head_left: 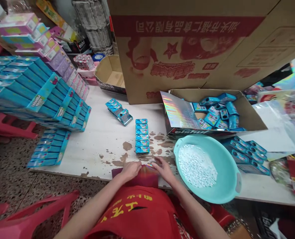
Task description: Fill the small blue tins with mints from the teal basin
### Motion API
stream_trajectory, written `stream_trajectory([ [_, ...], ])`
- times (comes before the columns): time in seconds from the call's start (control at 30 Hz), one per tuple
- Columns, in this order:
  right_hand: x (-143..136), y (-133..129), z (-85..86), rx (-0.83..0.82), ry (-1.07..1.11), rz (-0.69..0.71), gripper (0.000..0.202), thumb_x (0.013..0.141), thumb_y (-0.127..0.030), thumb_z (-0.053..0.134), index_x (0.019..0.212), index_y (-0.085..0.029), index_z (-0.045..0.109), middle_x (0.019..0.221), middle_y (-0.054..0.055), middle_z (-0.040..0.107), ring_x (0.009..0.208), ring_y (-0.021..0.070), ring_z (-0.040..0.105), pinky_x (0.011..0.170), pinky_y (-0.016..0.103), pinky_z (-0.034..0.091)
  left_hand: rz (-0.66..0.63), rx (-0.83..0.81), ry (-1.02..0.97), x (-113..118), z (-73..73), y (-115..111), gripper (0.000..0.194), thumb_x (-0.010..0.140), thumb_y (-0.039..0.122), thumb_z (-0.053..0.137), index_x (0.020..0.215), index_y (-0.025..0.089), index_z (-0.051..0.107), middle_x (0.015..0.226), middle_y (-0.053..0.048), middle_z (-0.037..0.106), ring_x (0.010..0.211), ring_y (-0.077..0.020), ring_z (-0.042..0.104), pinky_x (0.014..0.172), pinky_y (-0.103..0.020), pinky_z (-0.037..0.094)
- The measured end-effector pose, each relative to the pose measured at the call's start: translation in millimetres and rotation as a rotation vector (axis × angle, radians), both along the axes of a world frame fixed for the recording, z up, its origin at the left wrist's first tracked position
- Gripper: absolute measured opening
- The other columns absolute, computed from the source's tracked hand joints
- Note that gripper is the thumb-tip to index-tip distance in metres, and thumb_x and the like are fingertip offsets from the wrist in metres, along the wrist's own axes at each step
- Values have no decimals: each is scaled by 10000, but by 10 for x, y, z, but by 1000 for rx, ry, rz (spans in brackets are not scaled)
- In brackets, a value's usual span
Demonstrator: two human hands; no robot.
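My left hand (132, 171) is closed on the upper edge of a shiny reddish-purple sheet (144, 176) at the table's front edge. The fingers of my right hand (163, 167) are bent at the sheet's right corner, thumb and fingertips near its edge. Just beyond my hands stands a column of small blue boxes (142, 136). A blue tray holding a few small boxes (119, 112) lies behind it to the left. Right of my right hand sits a turquoise basin (223, 166) with small white pieces (197, 166).
Stacked blue packs (38, 89) rise at the left, pink and purple boxes behind. A large carton (142, 76) stands at the back. An open box (249, 116) of blue boxes lies behind the basin. More blue boxes (249, 154) are at its right.
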State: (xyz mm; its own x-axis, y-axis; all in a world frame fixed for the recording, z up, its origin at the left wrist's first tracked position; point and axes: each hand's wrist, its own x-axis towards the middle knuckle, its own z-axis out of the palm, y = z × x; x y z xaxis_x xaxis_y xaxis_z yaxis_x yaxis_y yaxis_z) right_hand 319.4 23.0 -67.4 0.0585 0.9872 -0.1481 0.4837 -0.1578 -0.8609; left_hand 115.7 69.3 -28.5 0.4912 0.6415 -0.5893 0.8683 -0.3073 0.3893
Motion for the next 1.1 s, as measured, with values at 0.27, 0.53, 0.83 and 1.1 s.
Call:
stream_trajectory([
  [0.27,60,-136,-131,36,-49,59,310,876,-408,475,909,-151,645,656,33,654,581,174,610,530,276,491,12,-6,-137,292,87,17,361,902,430,398,1064,225,647,1013,-102,694,953,-264,632,798,-318,418],
  [0.53,42,-314,-72,199,-404,194,302,877,-145,486,1135,-206,630,1190,145,609,1042,279,552,847,439,442,59,-35,-110,476,3,97,380,913,381,355,860,193,681,899,-104,707,863,-252,645,700,-297,403],
  [0.83,51,-423,-59,287,-549,257,185,902,-194,476,1021,-172,616,1149,129,611,1023,237,533,829,373,437,87,-65,-129,496,-36,158,342,887,345,370,814,206,673,839,-81,703,820,-230,640,667,-275,391],
  [1.1,129,-386,551,270,-456,267,190,917,-226,450,768,-189,560,698,44,591,687,186,533,628,291,410,105,-140,-334,444,71,142,294,884,309,409,970,205,670,1007,-67,692,986,-212,613,853,-286,418],
])
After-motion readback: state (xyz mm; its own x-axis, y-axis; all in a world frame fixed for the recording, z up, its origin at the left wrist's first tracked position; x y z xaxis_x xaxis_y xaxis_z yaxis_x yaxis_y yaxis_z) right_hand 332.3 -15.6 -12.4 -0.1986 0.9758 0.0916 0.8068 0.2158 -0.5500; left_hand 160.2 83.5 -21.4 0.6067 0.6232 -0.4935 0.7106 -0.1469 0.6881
